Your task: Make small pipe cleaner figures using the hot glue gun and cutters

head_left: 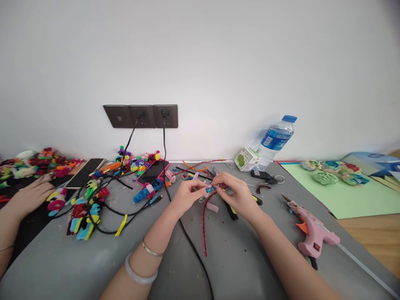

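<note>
My left hand (189,194) and my right hand (234,192) meet in front of me, both closed in a pinch with fingertips nearly touching. From the right fingertips a red tinsel pipe cleaner (204,227) curves down toward the table. What the left fingertips pinch is small and mostly hidden. Just below the hands lies a short light pink fuzzy piece (212,207). Under my right hand, a tool with black and yellow handles (231,212) is partly covered.
A pink glue gun (312,233) lies at right, near car keys (264,176), a water bottle (276,139) and a small box (246,159). Black cables (195,250) cross the grey table. Fuzzy figures (84,216) and a phone (153,171) lie left. Another person's hand (34,193) is far left.
</note>
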`<act>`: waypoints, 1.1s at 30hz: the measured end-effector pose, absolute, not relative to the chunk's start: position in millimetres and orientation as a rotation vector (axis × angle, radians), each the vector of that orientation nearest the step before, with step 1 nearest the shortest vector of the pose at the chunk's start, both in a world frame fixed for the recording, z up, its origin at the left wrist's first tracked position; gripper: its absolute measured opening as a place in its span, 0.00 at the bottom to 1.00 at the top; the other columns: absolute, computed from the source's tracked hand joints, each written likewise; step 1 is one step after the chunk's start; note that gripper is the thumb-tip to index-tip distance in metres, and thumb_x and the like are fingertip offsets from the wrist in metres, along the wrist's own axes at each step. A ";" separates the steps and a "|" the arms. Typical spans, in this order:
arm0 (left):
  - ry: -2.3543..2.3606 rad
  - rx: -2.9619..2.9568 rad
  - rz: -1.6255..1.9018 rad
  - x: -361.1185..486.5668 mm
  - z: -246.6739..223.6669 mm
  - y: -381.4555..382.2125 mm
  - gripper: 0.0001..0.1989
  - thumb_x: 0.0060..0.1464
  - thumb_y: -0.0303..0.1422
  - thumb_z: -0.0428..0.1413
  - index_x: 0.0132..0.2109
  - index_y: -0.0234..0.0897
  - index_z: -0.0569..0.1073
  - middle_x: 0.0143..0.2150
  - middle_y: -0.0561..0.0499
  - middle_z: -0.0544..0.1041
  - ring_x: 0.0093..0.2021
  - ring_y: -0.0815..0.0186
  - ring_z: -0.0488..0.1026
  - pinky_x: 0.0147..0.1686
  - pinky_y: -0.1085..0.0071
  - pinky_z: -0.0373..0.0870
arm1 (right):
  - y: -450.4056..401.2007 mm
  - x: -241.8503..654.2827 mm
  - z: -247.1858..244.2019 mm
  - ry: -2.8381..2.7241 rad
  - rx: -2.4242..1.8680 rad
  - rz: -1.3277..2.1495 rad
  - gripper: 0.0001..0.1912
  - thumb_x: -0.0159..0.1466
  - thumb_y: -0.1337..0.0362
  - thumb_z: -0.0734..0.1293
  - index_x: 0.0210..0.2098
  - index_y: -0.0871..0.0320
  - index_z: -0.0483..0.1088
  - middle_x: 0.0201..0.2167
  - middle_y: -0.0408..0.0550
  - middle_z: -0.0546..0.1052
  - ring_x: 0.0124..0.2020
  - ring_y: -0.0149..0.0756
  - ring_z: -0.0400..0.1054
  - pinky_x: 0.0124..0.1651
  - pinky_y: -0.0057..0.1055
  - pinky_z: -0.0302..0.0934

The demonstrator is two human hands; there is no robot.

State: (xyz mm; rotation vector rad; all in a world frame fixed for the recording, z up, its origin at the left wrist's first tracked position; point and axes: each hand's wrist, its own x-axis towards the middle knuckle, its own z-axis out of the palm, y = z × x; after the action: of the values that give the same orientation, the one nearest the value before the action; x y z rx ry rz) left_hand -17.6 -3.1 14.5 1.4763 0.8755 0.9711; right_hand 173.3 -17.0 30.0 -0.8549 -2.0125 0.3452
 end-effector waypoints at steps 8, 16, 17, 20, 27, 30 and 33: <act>0.864 1.273 1.047 -11.6 14.9 -6.6 0.15 0.49 0.43 0.64 0.29 0.35 0.77 0.28 0.51 0.75 0.31 0.67 0.68 0.37 0.66 0.67 | -20.7 166.8 26.3 -1.946 -0.888 0.191 0.08 0.67 0.71 0.63 0.37 0.53 0.71 0.31 0.47 0.79 0.32 0.37 0.73 0.35 0.34 0.67; 0.847 1.053 1.134 -8.2 11.0 -4.6 0.18 0.43 0.46 0.68 0.29 0.35 0.78 0.26 0.50 0.74 0.29 0.67 0.68 0.32 0.69 0.63 | -23.8 156.3 17.1 -1.906 -0.873 0.193 0.08 0.66 0.72 0.64 0.39 0.53 0.72 0.38 0.51 0.81 0.41 0.40 0.77 0.43 0.37 0.72; 0.855 1.017 1.148 -7.3 10.4 -4.9 0.19 0.41 0.47 0.69 0.28 0.34 0.78 0.25 0.51 0.74 0.28 0.68 0.67 0.31 0.70 0.62 | -24.1 154.7 15.6 -1.903 -0.884 0.183 0.08 0.66 0.72 0.64 0.39 0.54 0.72 0.38 0.51 0.81 0.42 0.40 0.77 0.43 0.37 0.72; 0.915 0.877 1.197 -3.3 9.6 -7.2 0.21 0.35 0.47 0.71 0.28 0.34 0.79 0.24 0.52 0.72 0.25 0.72 0.61 0.27 0.73 0.55 | -25.3 150.0 11.5 -1.893 -0.924 0.150 0.09 0.66 0.73 0.64 0.41 0.54 0.72 0.40 0.52 0.81 0.45 0.41 0.77 0.45 0.38 0.73; 0.956 0.720 1.282 4.9 13.3 -15.5 0.22 0.32 0.46 0.72 0.30 0.33 0.80 0.26 0.54 0.72 0.25 0.74 0.58 0.25 0.75 0.52 | -27.0 141.5 7.5 -1.836 -0.935 0.228 0.10 0.66 0.73 0.64 0.44 0.54 0.72 0.46 0.53 0.80 0.48 0.41 0.77 0.47 0.37 0.73; 0.944 0.743 1.249 5.3 15.1 -17.9 0.20 0.36 0.46 0.71 0.30 0.34 0.80 0.27 0.53 0.73 0.27 0.73 0.62 0.26 0.75 0.54 | -25.9 142.2 8.5 -1.806 -0.956 0.265 0.08 0.66 0.71 0.65 0.42 0.54 0.72 0.46 0.53 0.80 0.47 0.41 0.76 0.46 0.37 0.72; 0.979 0.859 1.219 3.8 15.4 -17.5 0.17 0.42 0.45 0.68 0.32 0.35 0.80 0.27 0.52 0.74 0.29 0.69 0.68 0.27 0.75 0.56 | -24.3 146.3 11.1 -1.805 -0.973 0.254 0.07 0.67 0.70 0.65 0.40 0.54 0.73 0.43 0.52 0.79 0.44 0.40 0.76 0.44 0.36 0.70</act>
State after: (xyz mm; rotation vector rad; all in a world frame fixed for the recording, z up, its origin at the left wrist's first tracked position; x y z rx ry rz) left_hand 3.8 -17.5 15.4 0.8594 0.9788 1.2193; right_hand 146.3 -24.3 11.1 -0.9726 -1.8046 0.2544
